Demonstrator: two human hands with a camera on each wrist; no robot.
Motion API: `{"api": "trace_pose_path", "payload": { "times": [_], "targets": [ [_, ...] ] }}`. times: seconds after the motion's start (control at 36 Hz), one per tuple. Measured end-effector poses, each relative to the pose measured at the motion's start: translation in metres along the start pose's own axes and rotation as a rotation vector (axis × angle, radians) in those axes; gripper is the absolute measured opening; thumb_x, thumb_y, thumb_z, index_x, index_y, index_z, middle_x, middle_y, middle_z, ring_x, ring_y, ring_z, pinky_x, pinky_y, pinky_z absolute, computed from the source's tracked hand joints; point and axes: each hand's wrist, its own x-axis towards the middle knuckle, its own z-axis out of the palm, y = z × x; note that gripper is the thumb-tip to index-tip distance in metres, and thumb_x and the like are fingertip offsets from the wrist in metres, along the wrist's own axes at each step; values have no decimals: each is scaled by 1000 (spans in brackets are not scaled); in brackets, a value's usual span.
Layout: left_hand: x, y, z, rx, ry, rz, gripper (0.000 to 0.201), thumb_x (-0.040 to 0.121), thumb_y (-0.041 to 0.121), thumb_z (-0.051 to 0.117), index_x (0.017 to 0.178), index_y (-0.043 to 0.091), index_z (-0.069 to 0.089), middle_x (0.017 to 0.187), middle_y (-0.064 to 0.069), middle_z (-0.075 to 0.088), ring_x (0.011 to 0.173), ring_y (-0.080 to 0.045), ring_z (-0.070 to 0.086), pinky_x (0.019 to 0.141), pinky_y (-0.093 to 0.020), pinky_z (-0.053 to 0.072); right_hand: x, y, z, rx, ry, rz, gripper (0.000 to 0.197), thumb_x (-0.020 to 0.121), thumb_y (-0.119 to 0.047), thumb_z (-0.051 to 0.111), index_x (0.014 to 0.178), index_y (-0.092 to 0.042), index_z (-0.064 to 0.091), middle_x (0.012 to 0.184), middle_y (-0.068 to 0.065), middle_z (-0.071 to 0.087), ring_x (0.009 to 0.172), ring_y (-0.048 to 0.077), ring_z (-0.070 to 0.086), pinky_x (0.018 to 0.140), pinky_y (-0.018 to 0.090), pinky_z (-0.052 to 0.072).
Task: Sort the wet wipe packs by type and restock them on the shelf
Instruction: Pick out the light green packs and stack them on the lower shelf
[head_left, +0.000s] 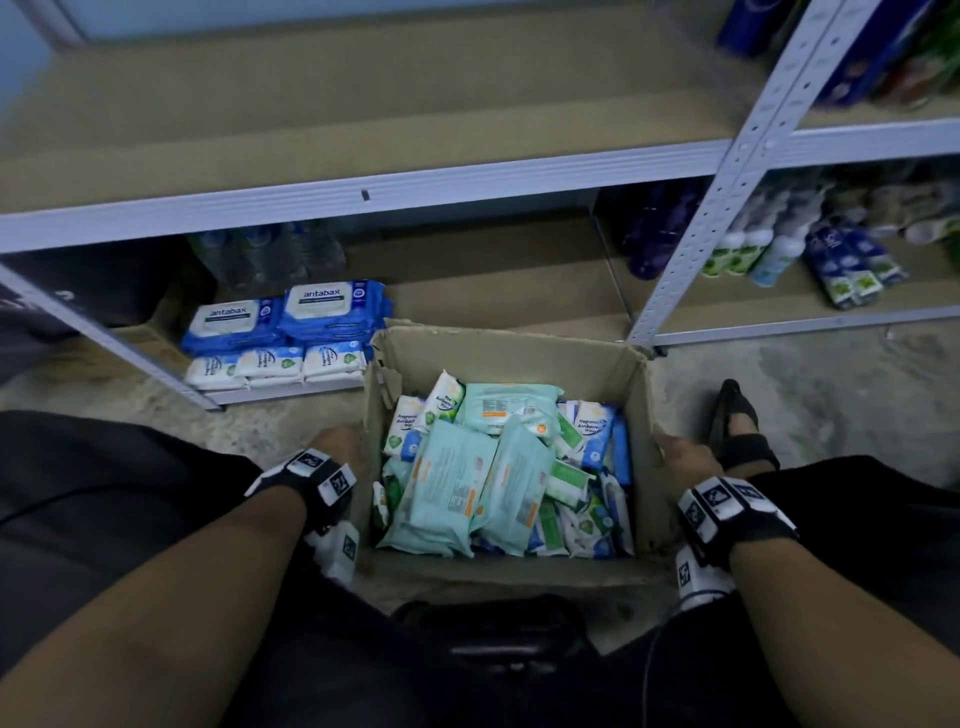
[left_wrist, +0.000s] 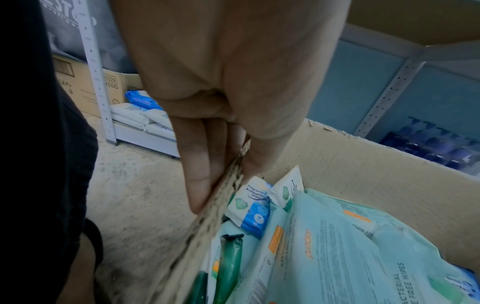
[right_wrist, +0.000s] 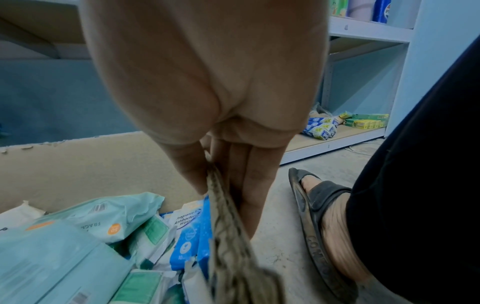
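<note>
Rough, mottled concrete floor (head_left: 810, 384) in front of grey slotted-steel shelving (head_left: 691, 244) with fibreboard decks. An open corrugated cardboard box (head_left: 509, 353), its top edges torn and frayed, stands on the floor between the person's knees. It holds a loose jumble of wet wipe packs: large, soft, pale-green pillow-shaped packs (head_left: 447, 483) with orange labels lie uppermost, over small white-and-blue packs (head_left: 592, 431) printed "Fragrance Free Antibacterial Wipes". On the lowest shelf, left of the box, blue "antabax" packs (head_left: 332, 306) lie in stacks behind a row of small white packs (head_left: 270, 366). The left hand (left_wrist: 207, 156) grips the box's left wall, fingers flat against the outside and thumb inside. The right hand (right_wrist: 233, 164) grips the right wall likewise, pinching the frayed rim. A dark slip-on shoe (head_left: 737, 421) rests just right of the box.
</note>
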Motion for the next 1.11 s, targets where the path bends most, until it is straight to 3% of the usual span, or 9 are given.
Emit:
{"api": "trace_pose_path", "payload": {
  "times": [0.31, 0.39, 0.5, 0.61, 0.69, 0.81, 0.92, 1.0, 1.11],
  "targets": [
    [-3, 4, 3, 69, -79, -26, 41, 88, 32, 66, 127, 21, 62, 126, -8, 63, 109, -26, 61, 86, -26, 48, -14, 7, 6, -54, -15, -2, 50, 93, -14, 49, 143, -16, 42, 138, 13, 54, 123, 34, 53, 99, 34, 47],
    [0, 1, 6, 97, -38, -45, 44, 89, 30, 64, 132, 22, 59, 133, -6, 59, 116, -26, 58, 93, -29, 48, -13, 9, 9, -17, -5, -5, 45, 91, -17, 50, 136, -18, 48, 130, 12, 59, 117, 33, 57, 95, 35, 49],
    [2, 14, 0, 95, 99, -138, 31, 87, 25, 61, 116, 16, 64, 118, -9, 66, 106, -29, 63, 87, -34, 53, -10, 7, 9, 37, 63, 32, 38, 90, -18, 48, 127, -21, 54, 118, 13, 65, 105, 33, 62, 87, 37, 53],
    [10, 41, -12, 55, 310, -72, 31, 85, 24, 61, 112, 8, 58, 102, -13, 68, 95, -34, 65, 79, -36, 54, -12, -8, -3, 117, 161, 54, 38, 91, -20, 49, 129, -19, 48, 107, 16, 66, 97, 36, 63, 76, 35, 51],
    [13, 63, -16, -10, 409, 18, 24, 81, 21, 61, 101, 9, 59, 98, -15, 65, 92, -35, 62, 76, -37, 53, -13, -20, -11, 158, 293, -15, 30, 94, -27, 51, 123, -17, 53, 99, 17, 68, 93, 37, 64, 78, 40, 53],
    [16, 83, -7, -78, 295, 37, 31, 84, 20, 65, 112, 6, 59, 112, -17, 63, 104, -35, 58, 82, -36, 48, -10, -42, -14, 139, 343, -87, 20, 89, -20, 56, 107, -12, 57, 93, 17, 67, 89, 37, 64, 72, 38, 53],
    [21, 90, 15, -145, 111, -27, 47, 84, 25, 66, 129, 14, 57, 125, -10, 63, 113, -28, 59, 92, -33, 49, -5, -70, -8, 143, 262, -153, 27, 90, -20, 53, 116, -18, 62, 103, 14, 70, 96, 35, 64, 76, 34, 49],
    [23, 91, 33, -97, -46, -83, 60, 84, 35, 69, 135, 11, 49, 131, -11, 58, 117, -27, 57, 92, -29, 47, -3, -92, 4, 113, 156, -200, 32, 92, -22, 48, 118, -22, 66, 107, 12, 71, 97, 31, 66, 79, 30, 51],
    [24, 86, 55, -143, -231, -100, 64, 88, 35, 70, 140, 11, 42, 138, -10, 52, 124, -25, 52, 96, -26, 42, -1, -114, 30, -49, -94, -328, 38, 92, -23, 55, 130, -23, 59, 127, 5, 64, 117, 24, 58, 93, 27, 47]
  ]
}}
